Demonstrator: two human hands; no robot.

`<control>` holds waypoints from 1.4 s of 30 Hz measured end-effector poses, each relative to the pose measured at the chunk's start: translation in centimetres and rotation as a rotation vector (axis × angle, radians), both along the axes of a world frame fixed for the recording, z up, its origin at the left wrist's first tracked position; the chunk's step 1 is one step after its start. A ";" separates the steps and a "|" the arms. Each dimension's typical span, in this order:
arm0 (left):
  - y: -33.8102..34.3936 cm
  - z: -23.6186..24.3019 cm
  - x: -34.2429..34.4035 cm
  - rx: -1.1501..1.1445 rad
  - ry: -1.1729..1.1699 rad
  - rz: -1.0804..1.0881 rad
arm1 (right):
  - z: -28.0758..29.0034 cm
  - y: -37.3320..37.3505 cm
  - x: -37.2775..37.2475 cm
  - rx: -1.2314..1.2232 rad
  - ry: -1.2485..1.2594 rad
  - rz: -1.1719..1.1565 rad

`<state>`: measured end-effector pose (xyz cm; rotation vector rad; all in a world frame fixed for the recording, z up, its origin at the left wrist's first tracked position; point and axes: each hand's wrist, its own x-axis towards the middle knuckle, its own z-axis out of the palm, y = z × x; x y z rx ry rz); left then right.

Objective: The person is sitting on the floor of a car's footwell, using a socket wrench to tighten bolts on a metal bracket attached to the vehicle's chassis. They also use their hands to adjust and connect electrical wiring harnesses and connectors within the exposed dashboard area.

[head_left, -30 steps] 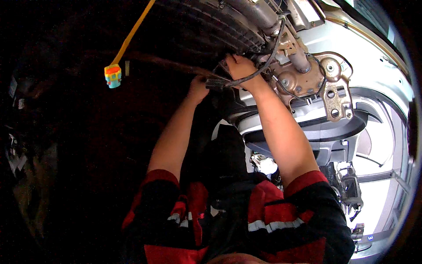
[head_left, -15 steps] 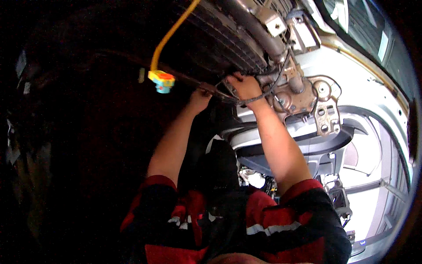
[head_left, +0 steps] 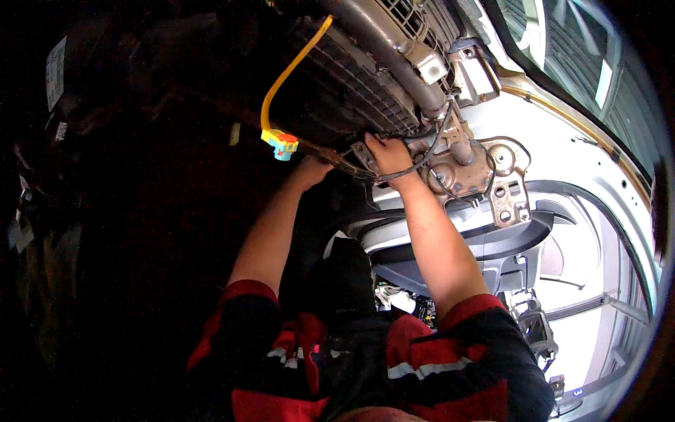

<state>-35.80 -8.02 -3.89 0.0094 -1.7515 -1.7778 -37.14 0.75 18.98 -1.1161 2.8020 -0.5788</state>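
My left hand point(head_left: 313, 171) reaches into shadow behind a dark wiring harness point(head_left: 346, 165); its fingertips are hidden. My right hand point(head_left: 389, 156) is bent around or against a small dark bracket-like piece point(head_left: 363, 153) beside the harness, with a black cable crossing over its wrist; I cannot make out clearly what it grips. A yellow lead point(head_left: 304, 55) hangs to the upper left of my hands, ending in a yellow, orange and light-blue connector point(head_left: 281, 144). A rusty metal mounting plate point(head_left: 467, 177) with round cups lies just right of my right hand.
A metal tube point(head_left: 408, 81) and dark finned panel point(head_left: 355, 77) run above my hands. At the right are a white car body frame point(head_left: 576, 158), a window point(head_left: 583, 63) and a grey-black trim panel point(head_left: 464, 260). The left side is deep shadow.
The view has shifted, so the connector and tube appear further right and my hands lower. Both hands stay at the harness; the right hand's fingers have moved slightly.
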 end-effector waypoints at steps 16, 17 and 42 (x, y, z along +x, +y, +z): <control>-0.2 -0.2 -3.1 0.102 -0.273 -0.019 | 0.9 -1.2 -0.1 0.196 -0.178 0.160; -0.2 0.0 -3.0 0.069 -0.298 0.006 | 0.9 -1.2 0.3 0.082 -0.306 0.117; 1.9 -0.2 -0.8 -0.406 -0.049 0.455 | 1.2 -1.2 1.1 0.002 -0.425 0.004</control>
